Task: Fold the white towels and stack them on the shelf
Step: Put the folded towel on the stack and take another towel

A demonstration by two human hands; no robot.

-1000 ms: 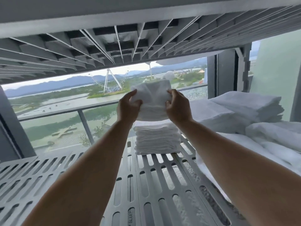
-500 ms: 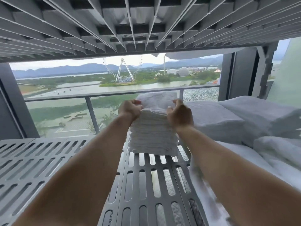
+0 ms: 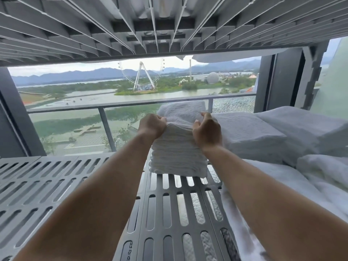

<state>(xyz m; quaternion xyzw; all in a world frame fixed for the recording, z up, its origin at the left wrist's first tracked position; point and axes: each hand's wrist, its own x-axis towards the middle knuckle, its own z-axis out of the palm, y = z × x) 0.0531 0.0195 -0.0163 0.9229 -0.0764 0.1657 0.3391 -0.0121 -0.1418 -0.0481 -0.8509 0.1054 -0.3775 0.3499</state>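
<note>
The folded white terry towel point(image 3: 181, 111) lies on top of the tall stack of folded white towels point(image 3: 177, 159), which stands on the grey slatted plastic shelf point(image 3: 169, 213) near its far edge, just beside the larger folded white linens point(image 3: 250, 136) to the right; the left hand point(image 3: 152, 127) and the right hand point(image 3: 207, 132) each curl round a near corner of that top towel, fingers closed on the cloth. The step looks like seating and squaring the towel; it is best done by drawing both corners evenly until the near edge sits flush with the layers below, then letting go with both hands together; a one-sided tug would likely skew the fold, and heavy pressing could tip so tall a pile; smooth the top flat afterwards.
</note>
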